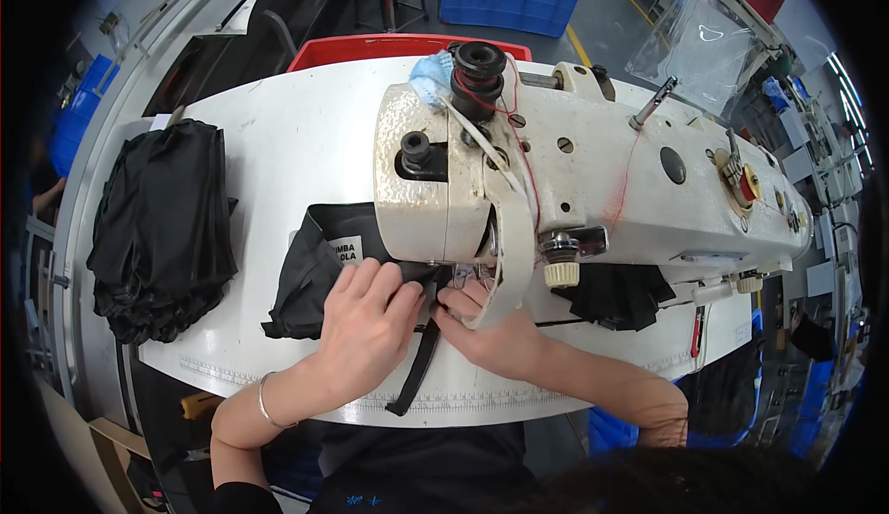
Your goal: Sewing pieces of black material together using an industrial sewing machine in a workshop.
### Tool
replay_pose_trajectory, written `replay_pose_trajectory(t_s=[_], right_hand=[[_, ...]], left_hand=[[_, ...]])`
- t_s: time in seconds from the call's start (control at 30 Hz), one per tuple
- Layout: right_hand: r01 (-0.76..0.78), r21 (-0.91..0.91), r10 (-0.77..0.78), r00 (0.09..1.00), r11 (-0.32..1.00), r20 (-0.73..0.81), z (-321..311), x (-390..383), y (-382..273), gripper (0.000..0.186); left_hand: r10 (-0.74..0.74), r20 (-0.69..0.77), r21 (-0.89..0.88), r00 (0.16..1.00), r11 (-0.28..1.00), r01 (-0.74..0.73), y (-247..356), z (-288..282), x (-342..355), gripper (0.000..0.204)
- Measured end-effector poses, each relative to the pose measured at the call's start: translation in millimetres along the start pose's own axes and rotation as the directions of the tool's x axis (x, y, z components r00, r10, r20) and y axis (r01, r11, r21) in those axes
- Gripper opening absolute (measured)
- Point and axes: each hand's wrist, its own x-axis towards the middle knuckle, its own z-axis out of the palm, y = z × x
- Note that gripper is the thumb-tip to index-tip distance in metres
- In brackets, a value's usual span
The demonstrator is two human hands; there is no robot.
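Note:
Both my hands work close together at the needle area of a white sewing machine (611, 171). My left hand (366, 329), with a bangle on its wrist, has its fingers curled down on a black fabric piece (310, 269) that bears a white label (347, 250). My right hand (491, 333) is closed at the upper end of a narrow black strap (415, 375), just below the presser foot. The strap's free end hangs toward the table's front edge. My right fingertips are partly hidden behind the machine's pale guard (511, 264).
A tall stack of folded black fabric (167, 227) stands on the left of the white table (269, 144). More black fabric (620, 294) lies right of the needle, under the machine arm. A red-handled tool (696, 332) lies at the right. Beyond stand a red bin (389, 48) and a blue crate (507, 0).

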Motion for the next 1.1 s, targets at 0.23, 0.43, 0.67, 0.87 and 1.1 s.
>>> replay_pose_trajectory(t_s=[0.23,0.43,0.67,0.87,1.1], right_hand=[[0.053,0.068,-0.063,0.986,0.996,0.154,1.4,-24.4,7.7,0.035],[0.154,-0.051,-0.152,0.987,0.987,0.044,3.6,-28.9,-3.6,0.009],[0.047,0.01,-0.047,0.996,0.999,-0.072,-11.7,-20.0,-7.3,0.009],[0.034,-0.004,-0.035,0.994,0.999,-0.099,-12.7,-16.5,-6.1,0.009],[-0.083,0.098,0.095,0.988,0.992,-0.121,1.5,-24.5,-14.3,0.012]], left_hand=[[-0.258,0.06,-0.502,0.964,0.827,0.253,-31.5,0.6,17.1,0.025],[0.385,0.023,0.0,0.923,0.923,-0.385,-15.6,7.7,-4.7,0.037],[0.349,0.087,-0.028,0.933,0.937,-0.348,-6.0,15.3,-13.8,0.038],[0.363,0.093,-0.018,0.927,0.932,-0.363,-4.5,12.0,-8.7,0.038],[0.343,0.096,-0.121,0.934,0.936,-0.331,-11.8,22.1,-13.2,0.036]])
